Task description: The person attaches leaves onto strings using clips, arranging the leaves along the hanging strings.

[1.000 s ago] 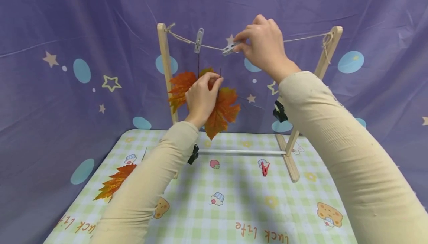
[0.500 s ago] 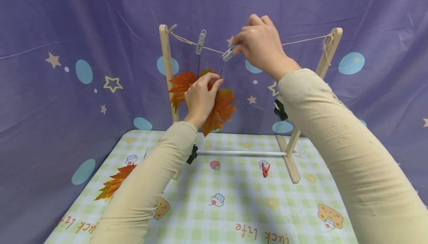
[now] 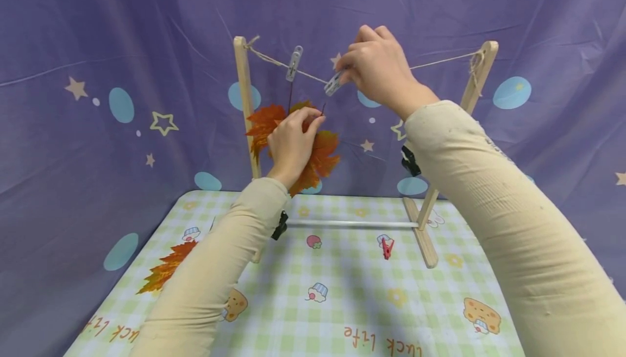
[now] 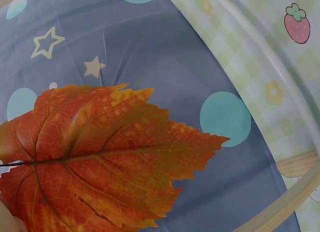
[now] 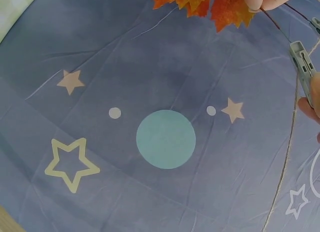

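My left hand (image 3: 293, 142) pinches the dark stem of an orange maple leaf (image 3: 320, 158); the blade hangs below the fingers and fills much of the left wrist view. Up at the twine (image 3: 312, 76), my right hand (image 3: 379, 69) pinches a grey clothespin (image 3: 333, 83), tilted with its nose down and left. In the right wrist view the nose of this clothespin (image 5: 302, 59) is close to the stem tip; whether they touch I cannot tell. Left of it, another grey clothespin (image 3: 294, 63) on the twine holds a second maple leaf (image 3: 266, 123), partly behind my left hand.
Two wooden posts (image 3: 476, 77) carry the twine, joined low down by a white rod (image 3: 352, 224). On the checked tablecloth (image 3: 352, 302) lie a red clothespin (image 3: 387, 248) and another maple leaf (image 3: 168, 267), partly under my left sleeve. A purple curtain (image 3: 122, 31) hangs behind.
The clothespin in my right hand has tipped steeper and come slightly lower, pulling the twine down with it. The leaf in my left hand has swung left, its stem still pinched.
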The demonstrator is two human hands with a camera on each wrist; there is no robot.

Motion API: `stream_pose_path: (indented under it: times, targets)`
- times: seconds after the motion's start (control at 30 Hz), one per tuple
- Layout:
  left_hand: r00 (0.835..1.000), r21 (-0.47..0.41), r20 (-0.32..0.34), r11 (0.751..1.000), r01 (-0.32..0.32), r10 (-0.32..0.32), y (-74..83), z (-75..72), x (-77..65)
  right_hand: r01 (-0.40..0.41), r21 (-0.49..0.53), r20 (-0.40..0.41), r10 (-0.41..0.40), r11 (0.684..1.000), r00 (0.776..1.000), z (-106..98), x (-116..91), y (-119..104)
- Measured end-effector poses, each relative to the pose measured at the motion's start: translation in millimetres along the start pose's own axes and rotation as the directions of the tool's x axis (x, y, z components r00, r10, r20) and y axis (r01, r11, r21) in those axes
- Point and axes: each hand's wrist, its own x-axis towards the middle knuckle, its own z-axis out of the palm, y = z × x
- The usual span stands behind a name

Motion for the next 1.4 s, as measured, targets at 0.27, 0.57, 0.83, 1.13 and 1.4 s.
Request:
stream_pose_path:
  times: [0.27, 0.57, 0.83, 1.13, 1.4]
  targets:
    - [1.0, -0.009, 0.005, 1.0, 0.0, 0.0, 0.7, -0.1, 0.3, 0.022, 0.006, 0.038, -0.022, 1.0, 0.999, -4, 3, 0]
    - [1.0, -0.005, -0.008, 1.0, 0.013, -0.013, 1.7, 0.4, 1.7, -0.008, 0.059, 0.136, 0.0, 0.998, 0.991, -8, 3, -3]
    - [0.999, 0.01, 0.007, 0.999, 0.041, -0.041, 3.5, -1.0, 2.9, -0.086, 0.146, 0.175, 0.06, 0.986, 0.983, -7, 1, -6]
    - [0.998, 0.018, 0.028, 0.999, 0.049, -0.05, 6.8, -1.8, 3.6, -0.243, 0.228, 0.206, 0.197, 0.943, 0.959, -7, 1, -10]
    - [0.997, -0.015, 0.076, 1.0, 0.011, -0.01, 8.4, -4.0, 2.2, -0.348, 0.334, 0.227, 0.284, 0.876, 0.932, -7, -4, -12]
